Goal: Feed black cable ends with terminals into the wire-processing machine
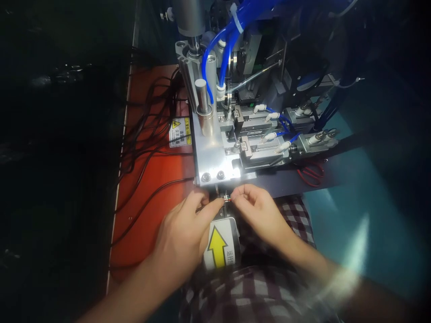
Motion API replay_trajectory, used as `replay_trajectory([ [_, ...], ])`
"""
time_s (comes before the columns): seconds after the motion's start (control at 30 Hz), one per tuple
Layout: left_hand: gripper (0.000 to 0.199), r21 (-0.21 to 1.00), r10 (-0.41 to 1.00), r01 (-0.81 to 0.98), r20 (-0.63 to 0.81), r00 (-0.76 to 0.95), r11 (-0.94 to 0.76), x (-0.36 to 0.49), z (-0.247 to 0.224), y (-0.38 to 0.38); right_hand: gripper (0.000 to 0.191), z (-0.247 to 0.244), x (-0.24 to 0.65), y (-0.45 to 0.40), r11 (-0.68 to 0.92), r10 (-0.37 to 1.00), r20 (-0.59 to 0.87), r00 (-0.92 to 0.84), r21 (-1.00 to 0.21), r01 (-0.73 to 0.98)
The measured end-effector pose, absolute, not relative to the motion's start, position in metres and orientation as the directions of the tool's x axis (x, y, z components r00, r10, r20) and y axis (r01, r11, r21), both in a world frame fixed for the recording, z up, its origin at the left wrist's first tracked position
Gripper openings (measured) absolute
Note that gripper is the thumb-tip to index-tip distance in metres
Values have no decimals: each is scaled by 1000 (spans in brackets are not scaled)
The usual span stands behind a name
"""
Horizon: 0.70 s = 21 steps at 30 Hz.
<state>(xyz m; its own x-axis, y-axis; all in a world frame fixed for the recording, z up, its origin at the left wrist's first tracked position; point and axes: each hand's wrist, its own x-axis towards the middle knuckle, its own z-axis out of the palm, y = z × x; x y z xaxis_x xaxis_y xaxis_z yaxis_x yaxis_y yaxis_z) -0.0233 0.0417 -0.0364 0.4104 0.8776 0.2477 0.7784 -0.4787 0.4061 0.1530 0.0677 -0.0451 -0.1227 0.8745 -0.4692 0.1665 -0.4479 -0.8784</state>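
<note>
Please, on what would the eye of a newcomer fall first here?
Probably on the yellow arrow, low in the middle, or the blue tubes at the top, bright against the dark. Then on the left hand and right hand, close together at a small part by the machine's near edge.

floor (pixel 357 197): teal | tabletop (pixel 164 168): orange-red | light: bright centre, dark edges

Shiny metal plate (pixel 212 157), glossy plastic tubes (pixel 252 15), matt cloth garment (pixel 259 291)
</note>
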Motion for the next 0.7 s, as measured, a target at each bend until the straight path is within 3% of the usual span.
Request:
replay_trajectory([
  [0.1,34,407,881,782,239,408,-472,-23,-36,42,14,-44,156,67,-498,841,-520,-151,-852,159],
  [0.3,34,426,890,782,243,386,-455,-23,-42,41,10,-45,158,59,-213,967,-242,-84,-941,264],
  [0.47,33,439,895,781,244,373,-445,-23,-45,39,10,-51,151,59,-161,975,-200,-93,-935,315],
  [0.57,34,442,897,780,236,374,-442,-24,-46,38,10,-52,151,62,-226,961,-262,-92,-930,290],
  [0.7,35,442,896,780,238,374,-443,-24,-46,37,13,-44,155,67,-453,865,-481,-141,-871,189],
])
